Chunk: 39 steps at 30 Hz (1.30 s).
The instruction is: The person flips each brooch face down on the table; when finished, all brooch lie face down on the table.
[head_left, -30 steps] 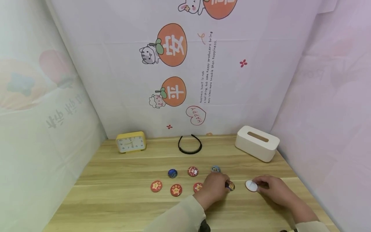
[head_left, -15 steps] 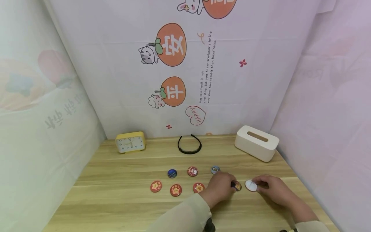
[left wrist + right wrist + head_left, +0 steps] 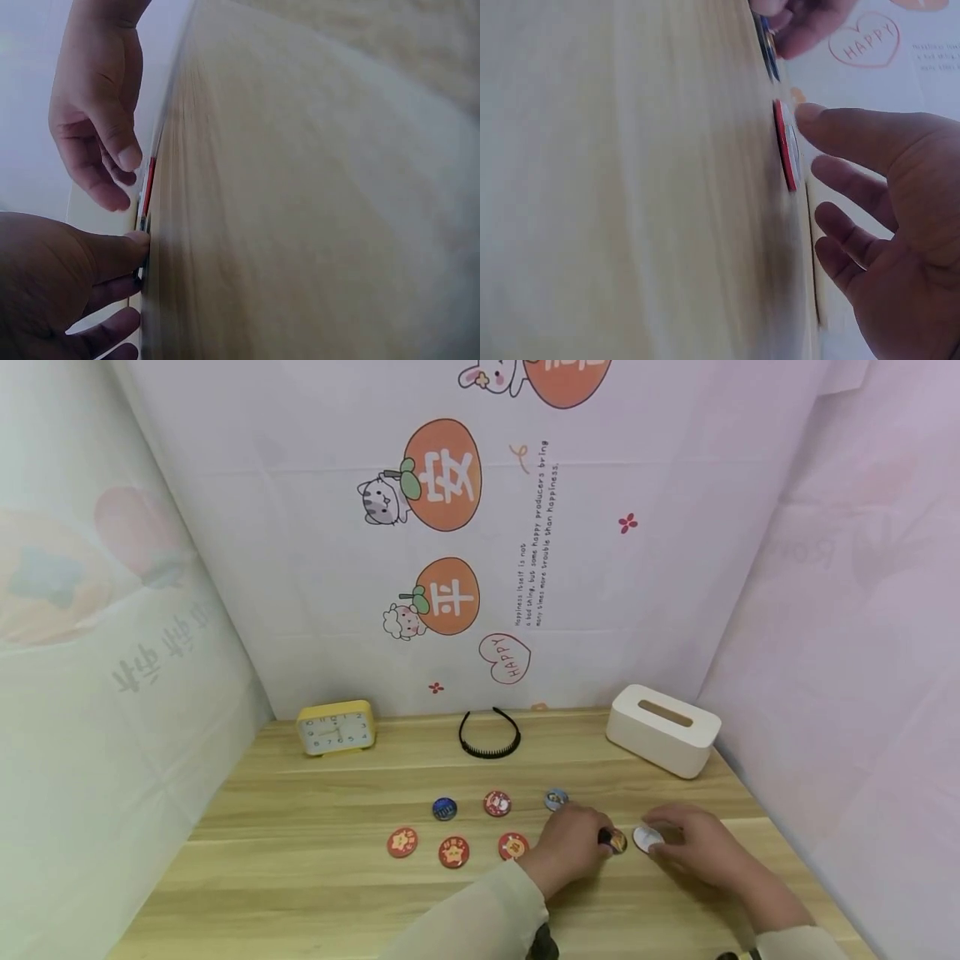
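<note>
My left hand pinches a dark round badge with a gold picture at the table surface. Just right of it lies a badge with its white back up; its red rim shows in the right wrist view. My right hand is over that badge's right side, fingers relaxed and apart. In the right wrist view the thumb is close to the white-backed badge; whether it touches cannot be told. A light-blue badge lies just beyond my left hand.
Left of my hands lie red badges, including one near my left wrist, a red-and-white badge and a blue badge. Along the back stand a yellow clock, a black headband and a white tissue box.
My left hand has slid right with the dark badge, closer to the white-backed one. My right hand's fingers have spread and shifted slightly left over the white-backed badge.
</note>
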Motion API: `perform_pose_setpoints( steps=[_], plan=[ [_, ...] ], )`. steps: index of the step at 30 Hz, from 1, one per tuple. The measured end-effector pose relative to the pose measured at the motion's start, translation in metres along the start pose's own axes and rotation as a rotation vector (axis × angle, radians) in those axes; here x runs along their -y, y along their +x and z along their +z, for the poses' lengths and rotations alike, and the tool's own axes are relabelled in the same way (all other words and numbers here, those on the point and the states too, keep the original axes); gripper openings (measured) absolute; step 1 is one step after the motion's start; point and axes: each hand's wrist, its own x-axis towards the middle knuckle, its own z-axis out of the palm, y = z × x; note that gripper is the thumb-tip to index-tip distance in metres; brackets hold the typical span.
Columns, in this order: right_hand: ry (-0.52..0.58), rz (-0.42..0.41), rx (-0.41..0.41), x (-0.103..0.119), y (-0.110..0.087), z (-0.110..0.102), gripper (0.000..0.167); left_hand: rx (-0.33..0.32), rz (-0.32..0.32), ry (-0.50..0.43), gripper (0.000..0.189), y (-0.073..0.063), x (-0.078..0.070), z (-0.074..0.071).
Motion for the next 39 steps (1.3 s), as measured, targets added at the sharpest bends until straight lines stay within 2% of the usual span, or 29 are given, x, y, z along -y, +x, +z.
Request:
perform_pose_setpoints(
  steps=[3, 7, 12, 16, 26, 35, 39],
  plan=[
    [0.009, -0.051, 0.026, 0.006, 0.005, 0.003, 0.040, -0.002, 0.004, 0.003, 0.021, 0.001, 0.000, 0.000],
    [-0.038, -0.099, 0.039, 0.011, 0.010, 0.005, 0.036, 0.002, 0.012, 0.014, 0.019, 0.001, -0.002, -0.002],
    [-0.048, -0.122, 0.053, 0.015, 0.017, 0.008, 0.029, -0.001, 0.035, 0.038, 0.019, 0.001, -0.003, -0.003],
    [-0.029, -0.144, 0.063, 0.017, 0.021, 0.010, 0.030, -0.008, 0.047, 0.046, 0.019, 0.001, -0.004, -0.003],
    [0.032, -0.087, 0.127, 0.018, 0.023, 0.013, 0.029, -0.010, 0.050, 0.037, 0.020, -0.001, -0.003, -0.004],
    [0.028, -0.122, 0.102, 0.015, 0.020, 0.013, 0.023, 0.013, 0.035, -0.028, 0.020, -0.005, -0.003, -0.010],
    [0.014, -0.128, 0.071, 0.014, 0.018, 0.012, 0.017, 0.009, 0.044, 0.005, 0.023, -0.005, -0.002, -0.010]
  ],
)
